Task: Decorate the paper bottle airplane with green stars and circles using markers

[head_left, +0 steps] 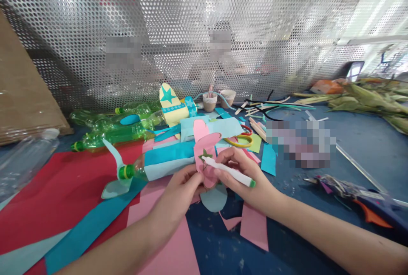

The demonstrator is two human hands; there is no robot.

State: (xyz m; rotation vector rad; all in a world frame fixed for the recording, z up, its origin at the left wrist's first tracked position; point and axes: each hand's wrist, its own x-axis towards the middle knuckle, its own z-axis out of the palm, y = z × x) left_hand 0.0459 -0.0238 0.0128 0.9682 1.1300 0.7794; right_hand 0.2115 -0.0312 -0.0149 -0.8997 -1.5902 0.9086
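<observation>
My left hand point(183, 185) pinches the lower left edge of a pink paper cutout point(208, 142) with rounded ends. A small green star point(205, 154) shows on the cutout. Between the fingers of my right hand point(247, 175) is a white marker point(235, 174) with a green end, its tip over the star. Just behind my left hand lies a plastic bottle wrapped in blue paper point(170, 158), with a green cap and pale blue paper blades at its neck. A pale blue rounded paper piece point(214, 199) shows below the pink cutout.
Green bottles point(108, 134) and a bottle with a yellow star fin point(168, 96) lie behind. Scissors point(240, 140), two small cups point(209, 101) and sticks stand or lie farther back. A glue gun point(353, 194) is at right, corn husks point(360, 96) beyond. Red paper point(79, 181) spreads left.
</observation>
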